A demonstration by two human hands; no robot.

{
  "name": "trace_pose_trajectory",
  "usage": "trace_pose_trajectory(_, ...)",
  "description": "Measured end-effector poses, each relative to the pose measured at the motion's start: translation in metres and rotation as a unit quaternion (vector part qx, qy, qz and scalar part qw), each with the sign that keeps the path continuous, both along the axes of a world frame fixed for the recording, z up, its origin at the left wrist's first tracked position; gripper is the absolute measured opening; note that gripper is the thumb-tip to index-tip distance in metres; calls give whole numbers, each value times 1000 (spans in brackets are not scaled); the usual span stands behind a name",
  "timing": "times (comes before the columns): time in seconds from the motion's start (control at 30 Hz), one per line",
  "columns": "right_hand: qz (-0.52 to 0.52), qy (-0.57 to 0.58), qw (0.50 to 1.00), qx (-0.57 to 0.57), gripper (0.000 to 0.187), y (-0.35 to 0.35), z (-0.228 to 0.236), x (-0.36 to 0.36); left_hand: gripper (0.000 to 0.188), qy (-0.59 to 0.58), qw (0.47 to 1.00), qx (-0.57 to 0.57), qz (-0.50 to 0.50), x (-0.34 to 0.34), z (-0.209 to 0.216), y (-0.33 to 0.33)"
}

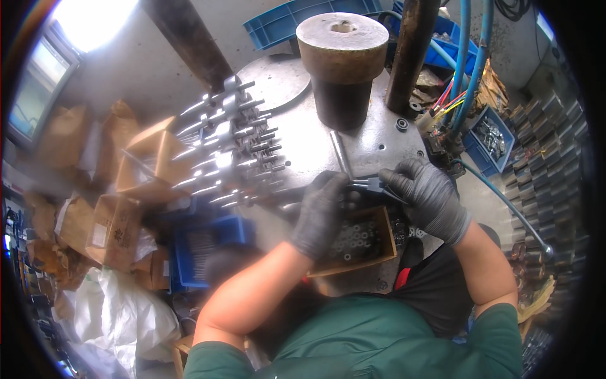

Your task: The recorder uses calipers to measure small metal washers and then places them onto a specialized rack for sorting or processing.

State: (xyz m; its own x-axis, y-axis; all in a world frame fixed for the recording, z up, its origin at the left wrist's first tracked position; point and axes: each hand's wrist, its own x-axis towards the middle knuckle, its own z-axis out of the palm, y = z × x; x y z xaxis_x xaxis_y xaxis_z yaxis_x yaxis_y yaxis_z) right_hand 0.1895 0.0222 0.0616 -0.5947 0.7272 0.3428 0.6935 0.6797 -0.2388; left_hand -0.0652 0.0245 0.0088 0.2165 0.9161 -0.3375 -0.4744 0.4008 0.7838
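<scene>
My left hand [320, 211], in a dark grey glove, is closed at the front edge of the metal press table [297, 142]. My right hand [430, 194], gloved alike, has thumb and fingers pinched together opposite it. Between them is a small shiny metal piece [366, 184] with a darker part toward the right fingers. Its exact kind is too small and covered to tell. A plain metal pin [339, 151] lies on the table just beyond my hands. Under them stands an open box [392, 235] of small rings or nuts, partly hidden by my left hand.
A heavy round press ram [344, 69] stands over the table between dark columns [407, 57]. Several metal shafts [230, 136] are stacked at left, near cardboard boxes [117, 227] and a blue bin [189, 252]. At right are blue hoses [483, 57] and a parts bin [489, 142].
</scene>
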Motion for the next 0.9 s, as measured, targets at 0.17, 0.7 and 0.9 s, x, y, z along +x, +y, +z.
trace_pose_trajectory(0.17, -23, 64, 990, -120, 70, 1, 6, -7, 26, -59, 997, 7, 44, 4, -7, -5)
trace_pose_trajectory(0.7, 27, 359, 824, -437, 67, 35, -54, -121, 28, 223, 920, 253, -200, 49, -123, -55)
trace_pose_trajectory(0.9, 35, 338, 801, -492, 70, 43, -48, -126, 40, 225, 922, 144, -281, 44, -113, -46)
